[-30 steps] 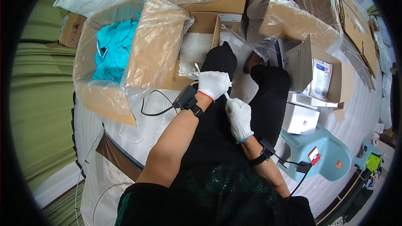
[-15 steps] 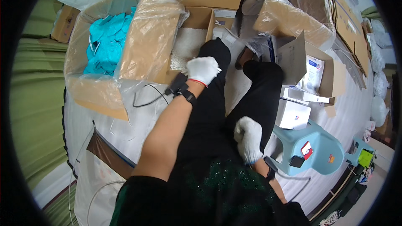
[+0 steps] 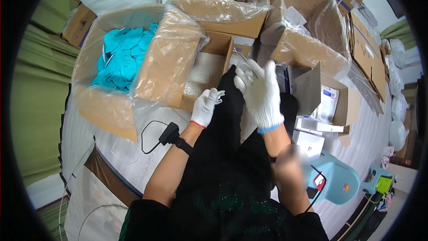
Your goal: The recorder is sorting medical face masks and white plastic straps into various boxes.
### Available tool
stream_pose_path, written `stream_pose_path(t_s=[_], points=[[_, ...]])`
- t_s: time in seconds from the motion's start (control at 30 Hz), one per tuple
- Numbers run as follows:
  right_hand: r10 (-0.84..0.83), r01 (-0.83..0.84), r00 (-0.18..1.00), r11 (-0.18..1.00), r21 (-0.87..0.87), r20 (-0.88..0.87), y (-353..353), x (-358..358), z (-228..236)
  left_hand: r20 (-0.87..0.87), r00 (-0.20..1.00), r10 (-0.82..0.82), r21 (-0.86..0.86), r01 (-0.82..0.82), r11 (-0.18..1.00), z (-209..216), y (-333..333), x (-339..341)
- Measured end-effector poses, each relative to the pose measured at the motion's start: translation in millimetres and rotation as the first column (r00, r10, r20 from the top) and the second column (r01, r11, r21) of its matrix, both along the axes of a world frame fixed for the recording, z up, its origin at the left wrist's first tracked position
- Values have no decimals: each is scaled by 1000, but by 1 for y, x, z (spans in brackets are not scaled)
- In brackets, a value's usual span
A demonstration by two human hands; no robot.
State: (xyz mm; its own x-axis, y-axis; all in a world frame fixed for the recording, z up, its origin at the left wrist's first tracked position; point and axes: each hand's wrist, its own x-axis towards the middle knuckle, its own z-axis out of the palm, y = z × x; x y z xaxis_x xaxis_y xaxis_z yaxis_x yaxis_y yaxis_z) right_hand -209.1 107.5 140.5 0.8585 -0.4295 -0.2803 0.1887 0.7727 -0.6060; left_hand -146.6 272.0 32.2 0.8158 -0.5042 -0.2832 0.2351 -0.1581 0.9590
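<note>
My left hand (image 3: 206, 108), in a white knit glove with a red cuff edge, is closed above my left thigh. Whitish bits show at its fingertips, too small to name. Farther forward and to the right, my right hand (image 3: 261, 91) is raised over my legs in a white glove with a blue cuff edge. Its fingers are apart and nothing shows in it. Beyond my left hand is a narrow cardboard box (image 3: 214, 41) with white, bumpy-looking contents (image 3: 204, 73). Left of that, a plastic-lined carton (image 3: 104, 115) holds a heap of teal face masks (image 3: 127, 58).
More plastic-lined cartons (image 3: 232, 22) stand ahead. At right, an open cardboard box (image 3: 348, 105) holds white printed packets (image 3: 327, 102), beside a white box (image 3: 308, 143) and a light blue plastic stool (image 3: 343, 174). A black cable (image 3: 141, 138) loops from my left wrist device (image 3: 169, 134).
My right hand has risen from my lap to a forward position, its fingers now apart. My left hand is slightly nearer my body. The view has shifted, so the boxes appear lower.
</note>
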Motion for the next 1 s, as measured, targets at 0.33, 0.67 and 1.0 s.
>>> stream_pose_path(t_s=[0.33, 0.67, 1.0], points=[[73, -63, 993, 991, 117, -88, 4, -10, -118, -97, 988, -116, 28, 120, 992, -12, 14, 13], [249, -260, 859, 965, 36, -447, 44, -132, -96, 677, 244, -694, 721, -31, 693, 87, -51, 86], [281, -243, 873, 959, 144, -398, 44, -133, -122, 150, 956, 251, -223, -214, 951, 184, -190, 279]])
